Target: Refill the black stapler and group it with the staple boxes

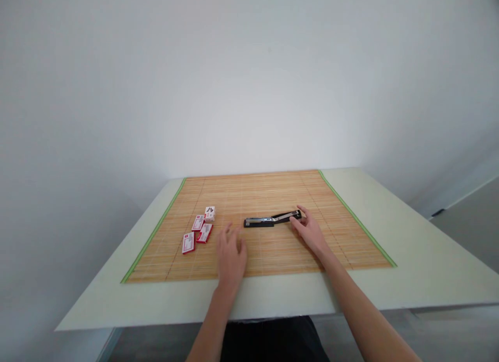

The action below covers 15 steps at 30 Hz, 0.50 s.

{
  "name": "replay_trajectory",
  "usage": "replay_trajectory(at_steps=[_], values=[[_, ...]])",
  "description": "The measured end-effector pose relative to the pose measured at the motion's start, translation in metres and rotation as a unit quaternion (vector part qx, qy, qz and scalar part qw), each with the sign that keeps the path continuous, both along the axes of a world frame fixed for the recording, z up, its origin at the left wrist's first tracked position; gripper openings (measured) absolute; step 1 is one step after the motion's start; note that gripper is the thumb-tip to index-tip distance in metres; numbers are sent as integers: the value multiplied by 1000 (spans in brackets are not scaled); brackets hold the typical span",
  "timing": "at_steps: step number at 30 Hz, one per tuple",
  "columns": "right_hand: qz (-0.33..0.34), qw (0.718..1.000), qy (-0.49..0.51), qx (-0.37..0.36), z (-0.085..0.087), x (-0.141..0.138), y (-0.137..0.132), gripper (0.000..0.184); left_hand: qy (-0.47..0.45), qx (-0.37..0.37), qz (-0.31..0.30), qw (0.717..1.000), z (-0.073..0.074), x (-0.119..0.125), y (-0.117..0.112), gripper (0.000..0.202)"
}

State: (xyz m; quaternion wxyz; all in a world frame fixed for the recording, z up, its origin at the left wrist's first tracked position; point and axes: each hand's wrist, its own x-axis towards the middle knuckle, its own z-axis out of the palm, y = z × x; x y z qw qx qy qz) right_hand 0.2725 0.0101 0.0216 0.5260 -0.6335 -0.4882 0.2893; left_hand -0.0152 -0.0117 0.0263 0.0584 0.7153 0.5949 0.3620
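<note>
A black stapler (272, 219), swung open, lies on a bamboo mat (257, 196) in the middle of the table. My right hand (309, 230) touches its right end with the fingertips; nothing is gripped that I can see. My left hand (231, 253) rests flat on the mat with its fingers spread, a little left of and nearer than the stapler, holding nothing. Several small red-and-white staple boxes (199, 228) lie on the mat to the left of my left hand.
The mat has green edges and lies on a pale table (421, 258) pushed against a white wall. Bare tabletop shows to the right of the mat and along the near edge. Floor is visible at the far right.
</note>
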Motion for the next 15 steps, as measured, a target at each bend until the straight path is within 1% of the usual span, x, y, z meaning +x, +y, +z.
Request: replay_trajectory(at_steps=[2,4,5,7,9,11,13,15], values=[[14,1000,13,3,-1,1,-1,82,6,10,106,994,7,-23,3,41],[13,1000,19,8,-1,2,-2,83,33,5,198,980,14,-47,8,44],[15,1000,22,9,-2,2,-2,84,56,0,223,973,17,-58,10,43],[18,999,30,12,-2,3,-3,84,102,-11,240,965,19,-73,14,37],[20,999,39,14,-2,3,-3,83,133,-20,226,965,17,-79,16,28],[19,999,45,20,-1,4,-2,80,139,-31,178,974,13,-76,15,23],[25,998,50,28,0,3,1,73,128,-45,86,987,8,-65,13,25],[37,997,55,37,2,3,4,65,104,-64,-25,992,5,-50,9,31]])
